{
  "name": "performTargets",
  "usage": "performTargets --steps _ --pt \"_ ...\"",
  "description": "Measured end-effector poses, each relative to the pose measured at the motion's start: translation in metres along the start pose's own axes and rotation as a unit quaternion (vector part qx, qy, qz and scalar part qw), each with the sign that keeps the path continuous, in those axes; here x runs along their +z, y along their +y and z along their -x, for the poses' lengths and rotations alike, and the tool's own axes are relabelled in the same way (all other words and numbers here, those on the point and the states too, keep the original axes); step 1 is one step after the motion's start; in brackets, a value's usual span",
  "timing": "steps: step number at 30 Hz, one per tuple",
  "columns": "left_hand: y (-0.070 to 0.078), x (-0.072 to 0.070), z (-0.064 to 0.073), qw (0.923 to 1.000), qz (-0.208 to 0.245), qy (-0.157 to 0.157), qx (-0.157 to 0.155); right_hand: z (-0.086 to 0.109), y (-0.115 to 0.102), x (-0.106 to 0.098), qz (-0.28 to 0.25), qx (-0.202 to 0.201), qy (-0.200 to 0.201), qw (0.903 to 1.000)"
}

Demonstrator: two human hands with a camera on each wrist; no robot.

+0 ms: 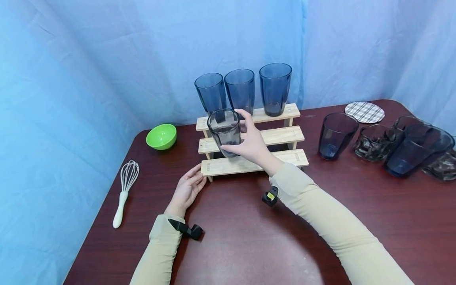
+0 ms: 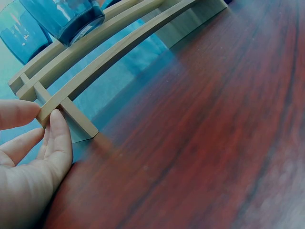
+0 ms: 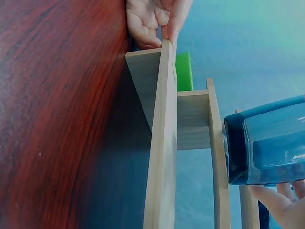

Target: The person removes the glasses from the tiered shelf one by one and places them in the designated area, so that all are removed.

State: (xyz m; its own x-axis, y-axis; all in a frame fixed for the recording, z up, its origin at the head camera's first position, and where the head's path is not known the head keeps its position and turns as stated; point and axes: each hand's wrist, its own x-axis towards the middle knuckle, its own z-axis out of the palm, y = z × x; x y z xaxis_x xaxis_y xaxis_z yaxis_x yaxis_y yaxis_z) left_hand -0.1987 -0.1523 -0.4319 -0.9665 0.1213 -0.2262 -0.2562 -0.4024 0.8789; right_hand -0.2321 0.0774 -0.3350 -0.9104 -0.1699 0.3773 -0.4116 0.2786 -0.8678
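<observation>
A three-step wooden shelf [image 1: 249, 165] stands on the dark red table [image 1: 249, 237]. My left hand [image 1: 189, 188] pinches the left end of its lowest step, thumb at the board's end and fingertips beneath, seen close up in the left wrist view. My right hand [image 1: 253, 144] grips a tinted drinking glass [image 3: 271, 143] from its right side, thumb and fingers around the wall. That glass is upright at the left part of the middle step, its base right at the board in the right wrist view. Three blue glasses [image 1: 275, 89] stand along the top step, two close together at the left.
To the left lie a green bowl [image 1: 161, 137] and a whisk [image 1: 122, 198] with a white handle. At right stand a tall dark glass [image 1: 336, 136], another tall glass [image 1: 417, 150] and several short wavy glasses [image 1: 372, 142]. A checked round mat [image 1: 365, 112] lies behind them. Blue cloth [image 1: 142, 59] hangs around the table.
</observation>
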Motion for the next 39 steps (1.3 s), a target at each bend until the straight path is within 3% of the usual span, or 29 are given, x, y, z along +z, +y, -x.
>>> performTargets --steps 18,29,39 --pt "-0.001 0.002 0.000 1.0000 -0.007 -0.004 0.000 0.019 -0.001 -0.012 0.002 -0.009 -0.001 1.0000" --pt "0.001 0.002 0.000 1.0000 -0.005 -0.005 0.002 0.028 0.003 -0.015 0.007 -0.039 0.016 0.9991" --pt "0.001 0.001 0.000 1.0000 -0.005 -0.003 0.003 0.031 -0.001 -0.021 -0.004 -0.018 0.025 0.9995"
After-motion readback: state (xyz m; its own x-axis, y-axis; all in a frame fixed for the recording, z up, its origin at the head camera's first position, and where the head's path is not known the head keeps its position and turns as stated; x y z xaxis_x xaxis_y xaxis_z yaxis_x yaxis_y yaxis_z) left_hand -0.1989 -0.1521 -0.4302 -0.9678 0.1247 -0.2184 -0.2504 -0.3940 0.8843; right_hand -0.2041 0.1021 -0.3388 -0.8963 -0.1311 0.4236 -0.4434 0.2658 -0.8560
